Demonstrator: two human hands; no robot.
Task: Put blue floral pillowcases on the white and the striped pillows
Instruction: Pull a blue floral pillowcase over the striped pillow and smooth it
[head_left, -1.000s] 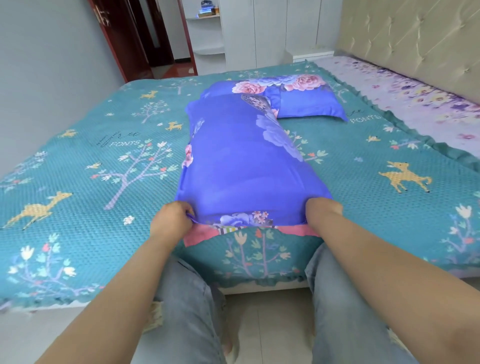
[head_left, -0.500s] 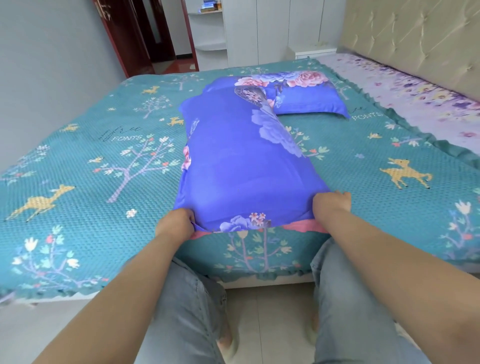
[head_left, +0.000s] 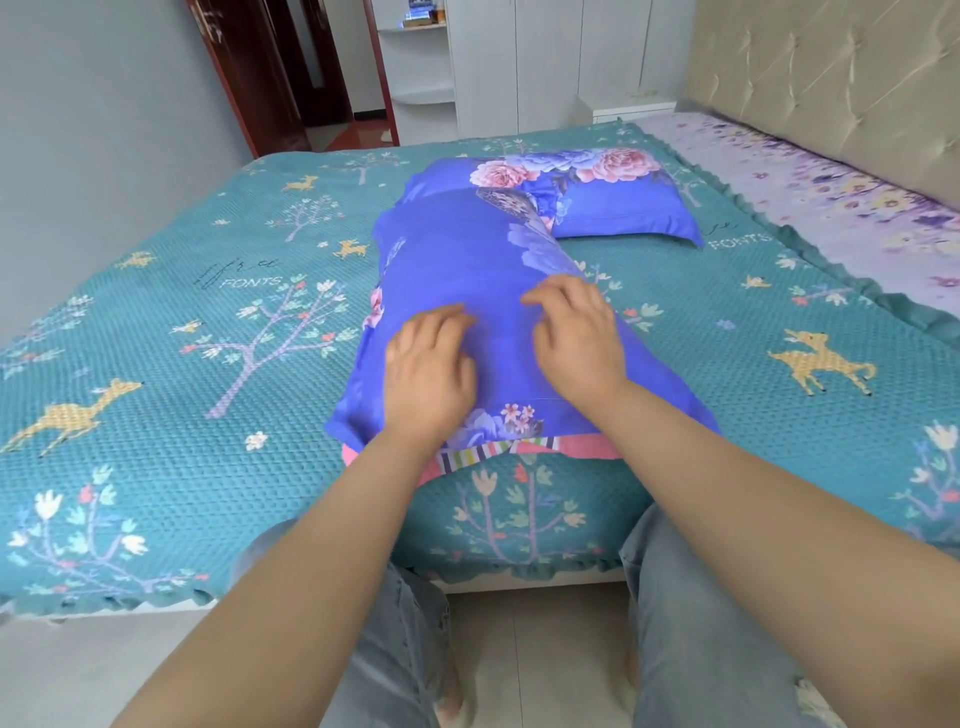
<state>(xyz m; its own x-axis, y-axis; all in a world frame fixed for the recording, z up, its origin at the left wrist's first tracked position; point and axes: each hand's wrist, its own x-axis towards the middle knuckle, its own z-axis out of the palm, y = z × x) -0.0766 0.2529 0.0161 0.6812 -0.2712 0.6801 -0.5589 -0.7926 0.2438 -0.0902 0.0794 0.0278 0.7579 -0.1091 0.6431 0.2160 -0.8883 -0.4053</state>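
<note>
While both hands lie on top of it, the near pillow in its blue floral pillowcase (head_left: 467, 270) stretches from the lower middle of the frame up toward the centre, resting on the teal bedspread (head_left: 156, 467). The left hand (head_left: 428, 371) sits just left of centre, palm down on the blue cloth, its fingers loosely spread and slightly bent, holding nothing. The right hand (head_left: 576, 338) sits just right of it, a little higher in the frame, also palm down with fingers fanned and lightly arched on the fabric; it pinches nothing either. The two hands are near each other but apart.

At the near end of the pillowcase, below the hands, the striped pillow (head_left: 467, 457) peeks out: a band of coloured stripes and a pink edge show past the open hem, so the case does not cover that end fully.

Higher in the frame, right of centre, a second pillow in a blue floral pillowcase (head_left: 613, 208) with large pink roses lies across the bedspread, its near left part touching or tucked behind the far end of the first one.

Along the right edge runs a lilac flowered sheet (head_left: 831, 182) below a padded beige headboard (head_left: 831, 67). A dark red door frame (head_left: 234, 67) and white cupboards (head_left: 519, 62) fill the upper part. Blue jeans (head_left: 701, 623) show at the bottom.
</note>
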